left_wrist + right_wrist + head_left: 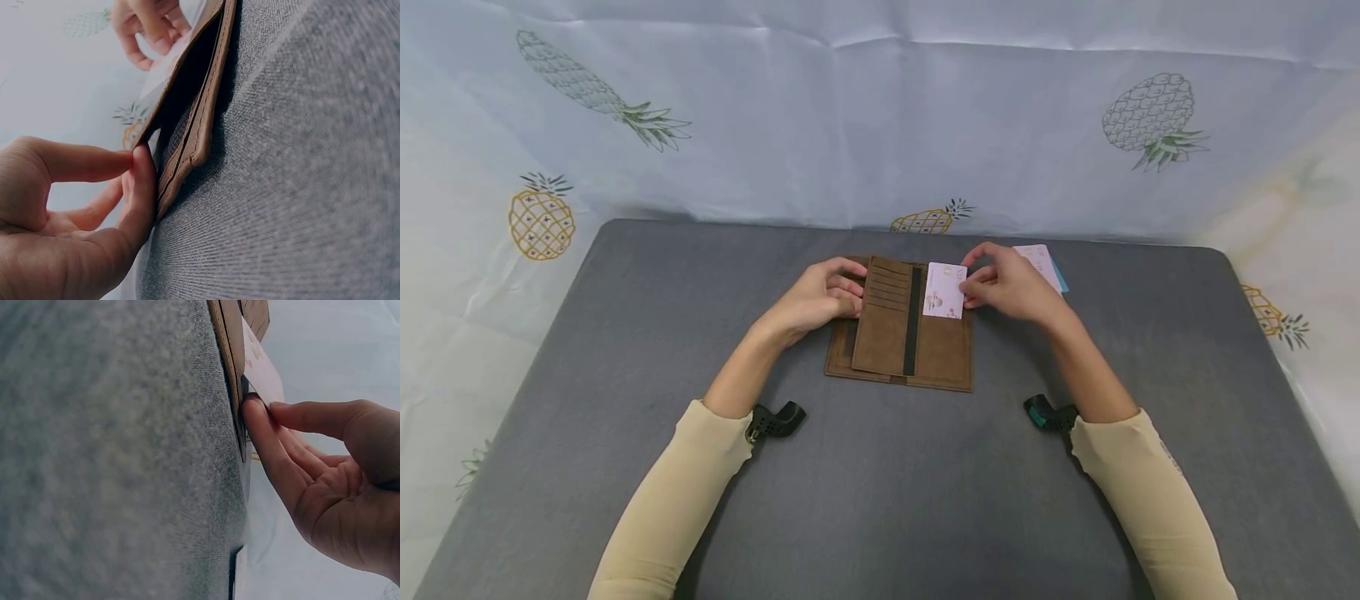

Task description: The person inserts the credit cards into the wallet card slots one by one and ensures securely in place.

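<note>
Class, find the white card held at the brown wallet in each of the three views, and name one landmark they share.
Head: the white card lies centre frame on the wallet's right half, pinched by the right hand.
Left wrist: a pale sliver behind the wallet's upper edge.
Right wrist: top centre, above the fingertips.
Shared landmark: the brown wallet.

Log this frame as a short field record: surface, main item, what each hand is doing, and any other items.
surface: grey table
main item: brown wallet, lying open, card slots showing
left hand: fingers hold the wallet's left flap
right hand: pinches a white card over the wallet's right half
other items: more cards beyond the right hand
backdrop: pineapple-print cloth
</note>
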`<state>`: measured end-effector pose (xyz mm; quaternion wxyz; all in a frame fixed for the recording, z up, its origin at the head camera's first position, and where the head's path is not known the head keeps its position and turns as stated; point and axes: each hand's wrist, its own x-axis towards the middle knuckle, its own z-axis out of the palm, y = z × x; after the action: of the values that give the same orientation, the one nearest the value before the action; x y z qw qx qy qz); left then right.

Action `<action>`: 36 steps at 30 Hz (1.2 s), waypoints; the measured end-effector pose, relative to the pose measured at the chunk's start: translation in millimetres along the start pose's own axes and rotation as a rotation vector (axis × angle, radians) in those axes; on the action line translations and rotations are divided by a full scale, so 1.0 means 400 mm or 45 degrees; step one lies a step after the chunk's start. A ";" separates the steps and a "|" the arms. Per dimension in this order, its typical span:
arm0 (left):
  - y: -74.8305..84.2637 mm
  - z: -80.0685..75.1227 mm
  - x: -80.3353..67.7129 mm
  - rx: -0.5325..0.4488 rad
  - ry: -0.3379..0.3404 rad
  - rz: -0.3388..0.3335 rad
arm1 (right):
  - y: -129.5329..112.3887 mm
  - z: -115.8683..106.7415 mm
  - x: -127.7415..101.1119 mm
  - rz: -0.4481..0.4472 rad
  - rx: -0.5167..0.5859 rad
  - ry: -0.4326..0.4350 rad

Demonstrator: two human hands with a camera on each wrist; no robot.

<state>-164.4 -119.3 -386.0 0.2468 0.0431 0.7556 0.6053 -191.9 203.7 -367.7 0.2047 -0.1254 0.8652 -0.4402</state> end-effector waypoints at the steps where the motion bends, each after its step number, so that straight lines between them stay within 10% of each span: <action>1: 0.001 0.000 0.000 -0.005 0.001 -0.001 | 0.000 0.000 0.000 -0.001 -0.011 -0.006; 36: 0.001 0.000 0.000 0.006 0.001 -0.011 | 0.004 -0.001 -0.015 -0.092 -0.351 -0.130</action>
<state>-164.3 -119.2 -385.7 0.2492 0.0402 0.7573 0.6023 -186.9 207.3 -367.3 0.2132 -0.2057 0.9008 -0.3176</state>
